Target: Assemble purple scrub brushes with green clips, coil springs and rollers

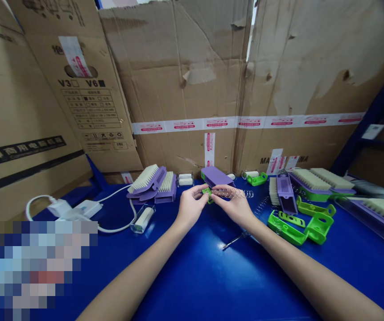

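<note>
In front of me, over the middle of the blue table, my left hand pinches a small green plastic part between thumb and fingers. My right hand meets it there, its fingertips closed at one end of a coil spring. The spring sticks out to the right behind that hand; whether it joins the green part is hidden by the fingers. Just beyond the hands lies a purple brush body with a green end. A screwdriver lies under my right forearm.
Purple brushes with pale bristles are piled at the left. Green plastic brackets and another purple brush lie at the right. A clear case and a white power strip with cables are on the left. Cardboard walls the back.
</note>
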Demonstrator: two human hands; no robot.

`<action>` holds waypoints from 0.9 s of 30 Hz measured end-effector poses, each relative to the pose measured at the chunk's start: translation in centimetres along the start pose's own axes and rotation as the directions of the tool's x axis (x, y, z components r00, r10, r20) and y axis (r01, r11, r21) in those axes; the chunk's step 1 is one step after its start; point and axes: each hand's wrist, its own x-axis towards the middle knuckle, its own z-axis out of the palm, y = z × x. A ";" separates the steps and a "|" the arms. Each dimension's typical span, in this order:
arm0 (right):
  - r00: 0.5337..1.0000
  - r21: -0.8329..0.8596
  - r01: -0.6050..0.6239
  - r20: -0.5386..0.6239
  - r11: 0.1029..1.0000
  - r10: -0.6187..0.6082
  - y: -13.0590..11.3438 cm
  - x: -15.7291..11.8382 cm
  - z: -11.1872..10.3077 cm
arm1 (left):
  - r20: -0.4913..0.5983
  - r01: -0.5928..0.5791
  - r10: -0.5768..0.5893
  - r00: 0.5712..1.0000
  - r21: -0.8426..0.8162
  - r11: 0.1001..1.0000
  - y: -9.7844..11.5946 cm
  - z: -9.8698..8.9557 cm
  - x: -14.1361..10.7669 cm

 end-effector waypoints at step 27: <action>0.993 -0.303 0.112 0.078 0.946 -0.093 0.5 -0.6 0.3 | 0.170 -0.191 0.153 0.973 0.236 0.953 -1.3 -0.3 0.0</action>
